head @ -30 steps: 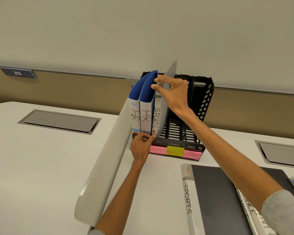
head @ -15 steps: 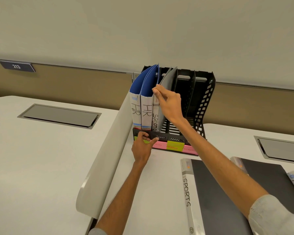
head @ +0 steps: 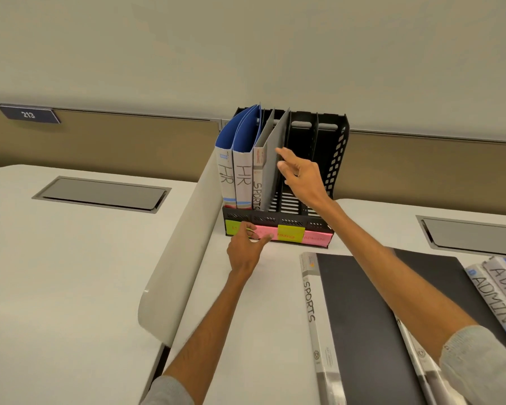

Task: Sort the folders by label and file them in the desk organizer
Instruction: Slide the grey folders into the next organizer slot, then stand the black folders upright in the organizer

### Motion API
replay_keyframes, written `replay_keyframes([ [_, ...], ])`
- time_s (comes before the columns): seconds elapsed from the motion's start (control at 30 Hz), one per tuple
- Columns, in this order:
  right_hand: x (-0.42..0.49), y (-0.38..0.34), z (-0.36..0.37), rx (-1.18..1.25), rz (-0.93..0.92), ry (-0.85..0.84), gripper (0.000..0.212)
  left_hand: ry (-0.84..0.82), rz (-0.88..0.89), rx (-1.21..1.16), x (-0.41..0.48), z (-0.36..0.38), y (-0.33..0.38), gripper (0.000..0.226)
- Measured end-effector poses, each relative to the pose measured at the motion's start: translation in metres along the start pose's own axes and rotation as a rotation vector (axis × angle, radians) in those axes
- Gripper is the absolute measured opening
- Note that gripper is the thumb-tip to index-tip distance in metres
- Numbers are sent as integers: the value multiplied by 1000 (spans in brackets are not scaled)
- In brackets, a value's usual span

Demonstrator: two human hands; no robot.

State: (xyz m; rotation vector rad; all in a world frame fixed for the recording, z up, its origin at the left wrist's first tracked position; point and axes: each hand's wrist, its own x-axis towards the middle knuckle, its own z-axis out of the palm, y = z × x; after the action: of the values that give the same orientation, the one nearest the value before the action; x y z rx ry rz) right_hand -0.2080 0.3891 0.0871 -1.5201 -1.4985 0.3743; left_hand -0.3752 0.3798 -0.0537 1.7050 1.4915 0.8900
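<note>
The SPORTS folder [head: 270, 185], stood in the desk organizer [head: 338, 153] beside the HR folders [head: 241, 173], is judged light and floppy, best pinched at its spine; the grip of left hand [head: 246, 249] and right hand [head: 301, 176] is seen open.

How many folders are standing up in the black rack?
3. In the rack, the left HR folder stands at the left end, the second HR folder beside it, the gray SPORTS folder next rightward. None seems hidden.

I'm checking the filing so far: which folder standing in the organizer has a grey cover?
The SPORTS folder, rightmost of three standing; the far-left HR folder and the middle HR folder are blue.
</note>
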Motion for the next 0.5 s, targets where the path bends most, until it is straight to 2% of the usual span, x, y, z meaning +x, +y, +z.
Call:
replay_keyframes([
  [0.27,-93,44,-26,-142,261,98,34,-116,-49,91,-56,11,10,62],
  [0.37,-134,65,-37,-196,360,58,39,-190,-86,167,-73,22,15,70],
  [0.5,-184,89,-51,-233,487,-9,28,-283,-146,260,-98,43,19,81],
])
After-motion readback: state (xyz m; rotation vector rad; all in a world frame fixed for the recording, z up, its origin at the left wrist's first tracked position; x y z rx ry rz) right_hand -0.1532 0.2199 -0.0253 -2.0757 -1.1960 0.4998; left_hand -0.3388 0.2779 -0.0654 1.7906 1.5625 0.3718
